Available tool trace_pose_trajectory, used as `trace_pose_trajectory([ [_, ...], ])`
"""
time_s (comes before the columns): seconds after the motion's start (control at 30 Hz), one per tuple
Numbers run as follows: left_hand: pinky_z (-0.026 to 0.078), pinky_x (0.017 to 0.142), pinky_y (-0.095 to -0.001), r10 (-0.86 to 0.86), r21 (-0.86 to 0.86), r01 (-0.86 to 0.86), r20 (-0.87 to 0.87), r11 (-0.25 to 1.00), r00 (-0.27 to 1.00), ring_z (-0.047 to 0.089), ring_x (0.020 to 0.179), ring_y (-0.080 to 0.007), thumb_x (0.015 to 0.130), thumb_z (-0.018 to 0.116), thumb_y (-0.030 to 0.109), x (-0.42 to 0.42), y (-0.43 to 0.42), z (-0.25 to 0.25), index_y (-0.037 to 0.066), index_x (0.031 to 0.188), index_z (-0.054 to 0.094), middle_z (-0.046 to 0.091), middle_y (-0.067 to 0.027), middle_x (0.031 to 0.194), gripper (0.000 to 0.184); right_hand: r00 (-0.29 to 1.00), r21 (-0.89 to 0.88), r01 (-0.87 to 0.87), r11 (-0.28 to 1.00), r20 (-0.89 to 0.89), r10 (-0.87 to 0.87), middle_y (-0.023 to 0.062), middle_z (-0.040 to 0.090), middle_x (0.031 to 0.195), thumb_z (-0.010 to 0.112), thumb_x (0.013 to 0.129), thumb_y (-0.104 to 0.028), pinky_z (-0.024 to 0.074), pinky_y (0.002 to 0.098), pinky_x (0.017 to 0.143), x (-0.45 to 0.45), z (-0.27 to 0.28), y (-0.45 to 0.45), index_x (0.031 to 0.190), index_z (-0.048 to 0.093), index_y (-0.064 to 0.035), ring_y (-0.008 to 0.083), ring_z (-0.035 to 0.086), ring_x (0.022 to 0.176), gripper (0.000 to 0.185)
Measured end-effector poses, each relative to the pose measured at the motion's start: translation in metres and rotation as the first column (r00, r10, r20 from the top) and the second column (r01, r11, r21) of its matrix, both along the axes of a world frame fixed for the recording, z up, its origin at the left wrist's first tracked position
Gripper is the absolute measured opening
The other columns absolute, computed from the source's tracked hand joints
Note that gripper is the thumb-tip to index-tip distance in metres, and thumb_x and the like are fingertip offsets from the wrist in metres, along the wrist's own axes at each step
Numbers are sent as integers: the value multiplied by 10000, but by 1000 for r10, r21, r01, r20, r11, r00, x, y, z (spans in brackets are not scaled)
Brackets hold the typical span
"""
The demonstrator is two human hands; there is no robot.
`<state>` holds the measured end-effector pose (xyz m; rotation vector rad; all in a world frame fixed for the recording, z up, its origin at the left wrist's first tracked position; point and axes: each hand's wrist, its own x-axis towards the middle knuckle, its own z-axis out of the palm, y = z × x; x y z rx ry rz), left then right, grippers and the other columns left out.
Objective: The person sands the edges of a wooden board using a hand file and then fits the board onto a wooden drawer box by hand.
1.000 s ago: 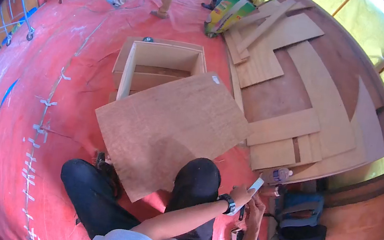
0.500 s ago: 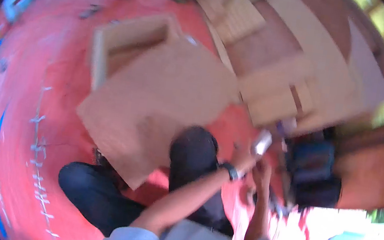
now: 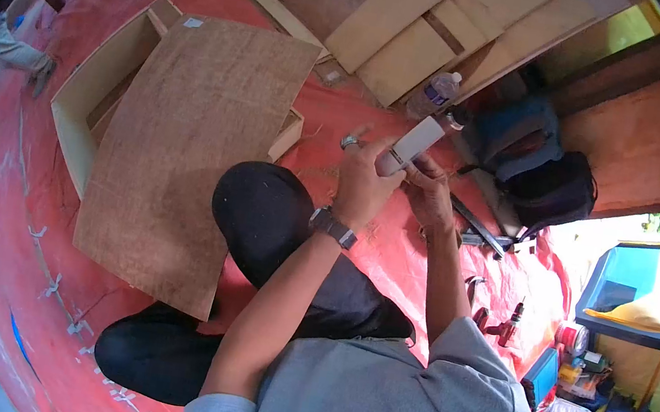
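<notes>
In front of my right side, my left hand (image 3: 365,184), with a watch on the wrist, is closed round a small white box (image 3: 419,139). One finger of that hand sticks out, with something shiny at it. My right hand (image 3: 431,191) has its fingers bent against the lower end of the same box; its fingertips are partly hidden. Near my left knee, a brown plywood sheet (image 3: 195,145) lies tilted over an open wooden box frame (image 3: 79,99). Just past the white box are a dark bottle (image 3: 453,119) and a clear plastic bottle (image 3: 434,94).
Plywood boards (image 3: 397,26) lie at the back. On the right sit a blue bag (image 3: 517,135) and a black backpack (image 3: 556,187). A drill (image 3: 509,326) lies on the red tarp (image 3: 4,185) beside my right arm. A person's leg (image 3: 18,53) shows far left.
My view has swung right and steadied, so the sheet and box frame appear farther left. Both hands stay together at the white box, which now shows clearly.
</notes>
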<state>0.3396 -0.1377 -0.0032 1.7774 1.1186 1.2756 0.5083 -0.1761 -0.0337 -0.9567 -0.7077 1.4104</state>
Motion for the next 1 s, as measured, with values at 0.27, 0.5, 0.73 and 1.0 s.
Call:
trace_pose_trajectory([
  [0.27, 503, 950, -458, -153, -449, 206, 152, 869, 977, 638, 1104, -349, 697, 892, 220, -4, -1, 7, 28, 1084, 709, 701, -206, 1060, 469, 922, -80, 45, 996, 386, -11, 81, 720, 1064, 639, 893, -98, 551, 348, 825, 7, -25, 2, 1147, 702, 17, 186, 669, 923, 286],
  [0.5, 555, 860, -366, -126, -275, 237, 366, 932, 922, 711, 960, -158, 823, 807, 148, 4, -11, -3, 2, 1195, 725, 770, -125, 1034, 408, 987, 105, 24, 994, 155, -40, 109, 691, 1128, 699, 891, -165, 546, 350, 888, -15, -7, -2, 1204, 640, 81, 213, 681, 991, 402],
  [0.73, 554, 921, -361, -159, -416, 276, 294, 866, 943, 724, 1045, -217, 820, 810, 157, -3, -11, 9, -28, 1283, 670, 752, -166, 1141, 518, 998, 122, -56, 991, 18, 54, 144, 700, 1130, 586, 880, -13, 574, 372, 920, -16, 8, 5, 1208, 633, 72, 256, 703, 1026, 342],
  [1.0, 556, 864, -371, 51, -457, 51, 208, 888, 977, 704, 969, -268, 749, 876, 310, 2, -13, 6, -23, 1475, 441, 698, -203, 1085, 910, 905, 152, -80, 985, 426, 7, 100, 677, 1084, 579, 894, -146, 544, 283, 769, -21, 20, -2, 1181, 635, 36, 139, 668, 944, 345],
])
